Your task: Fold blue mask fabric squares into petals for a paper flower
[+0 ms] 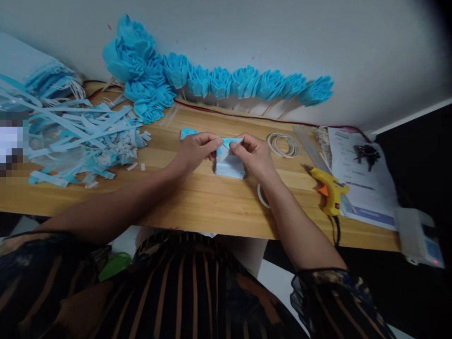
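1. Plain pale grey wall (247, 33) right behind everything, got some tiny specks (205, 48) on it plus a reddish mark (109, 27) toward the upper left.
2. The tabletop (219, 207) is light brown with a wood grain, back edge along the wall.
3. Right side's a dark area (420, 174) under a whitish strip (413, 117), can't make out much in there.
4. Pale patch (277, 285) below the tabletop, maybe floor, can't tell.
5. Lighting's soft and kinda cool.

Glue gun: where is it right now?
In the head view, the yellow glue gun lies on the right side of the table, at the left edge of the printed sheet.
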`<action>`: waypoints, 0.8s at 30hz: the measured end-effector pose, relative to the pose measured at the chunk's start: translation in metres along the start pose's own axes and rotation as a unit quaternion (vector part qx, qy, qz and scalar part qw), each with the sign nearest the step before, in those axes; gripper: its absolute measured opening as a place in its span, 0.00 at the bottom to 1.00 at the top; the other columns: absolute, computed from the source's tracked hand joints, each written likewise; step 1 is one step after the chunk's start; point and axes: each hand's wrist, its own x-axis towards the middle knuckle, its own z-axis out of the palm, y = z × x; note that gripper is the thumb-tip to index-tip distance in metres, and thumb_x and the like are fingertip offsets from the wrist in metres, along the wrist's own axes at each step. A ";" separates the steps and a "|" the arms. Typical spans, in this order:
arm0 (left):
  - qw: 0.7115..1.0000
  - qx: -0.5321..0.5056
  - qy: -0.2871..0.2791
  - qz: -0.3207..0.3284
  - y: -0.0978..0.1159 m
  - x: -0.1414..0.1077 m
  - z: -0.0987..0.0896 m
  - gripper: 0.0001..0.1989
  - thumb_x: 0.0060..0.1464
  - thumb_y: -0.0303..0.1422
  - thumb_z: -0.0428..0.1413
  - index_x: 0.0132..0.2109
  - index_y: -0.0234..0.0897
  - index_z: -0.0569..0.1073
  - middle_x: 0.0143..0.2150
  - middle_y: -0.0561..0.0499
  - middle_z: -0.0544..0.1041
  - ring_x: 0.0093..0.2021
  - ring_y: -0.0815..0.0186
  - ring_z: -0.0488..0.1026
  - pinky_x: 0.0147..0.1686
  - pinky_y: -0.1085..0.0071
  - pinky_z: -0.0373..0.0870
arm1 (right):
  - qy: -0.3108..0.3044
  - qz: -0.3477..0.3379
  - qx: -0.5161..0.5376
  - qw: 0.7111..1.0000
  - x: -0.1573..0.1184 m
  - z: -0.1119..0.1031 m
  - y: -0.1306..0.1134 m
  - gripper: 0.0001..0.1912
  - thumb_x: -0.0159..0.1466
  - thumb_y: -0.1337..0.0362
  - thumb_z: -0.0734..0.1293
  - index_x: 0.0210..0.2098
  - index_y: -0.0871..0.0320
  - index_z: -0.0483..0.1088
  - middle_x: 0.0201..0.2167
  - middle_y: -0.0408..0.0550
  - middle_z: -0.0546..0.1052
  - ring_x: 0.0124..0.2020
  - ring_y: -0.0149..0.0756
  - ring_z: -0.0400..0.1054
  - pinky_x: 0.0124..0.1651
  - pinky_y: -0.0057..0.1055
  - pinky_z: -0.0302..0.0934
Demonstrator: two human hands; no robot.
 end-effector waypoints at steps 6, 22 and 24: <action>0.999 0.023 -0.046 -0.010 0.001 -0.003 0.002 0.07 0.58 0.28 0.62 0.31 0.35 0.75 0.26 0.53 0.79 0.24 0.75 0.70 0.28 0.78 0.68 | 0.042 -0.045 -0.002 0.998 0.000 0.000 -0.002 0.21 0.60 0.45 0.72 0.28 0.55 0.68 0.23 0.38 0.67 0.25 0.28 0.57 0.31 0.29 0.54; 0.992 -0.119 0.021 -0.042 0.003 -0.001 0.002 0.08 0.60 0.26 0.61 0.31 0.33 0.76 0.27 0.53 0.79 0.26 0.74 0.73 0.31 0.76 0.70 | 0.022 -0.100 -0.086 0.991 -0.003 0.002 -0.006 0.12 0.61 0.52 0.73 0.39 0.51 0.72 0.42 0.45 0.80 0.45 0.38 0.72 0.50 0.38 0.67; 0.991 -0.121 0.018 -0.048 0.002 -0.001 0.002 0.07 0.59 0.26 0.61 0.31 0.33 0.77 0.27 0.53 0.79 0.27 0.74 0.74 0.31 0.76 0.70 | 0.022 -0.107 -0.091 0.990 -0.003 0.002 -0.005 0.10 0.63 0.53 0.71 0.35 0.52 0.72 0.40 0.45 0.80 0.43 0.38 0.72 0.49 0.38 0.67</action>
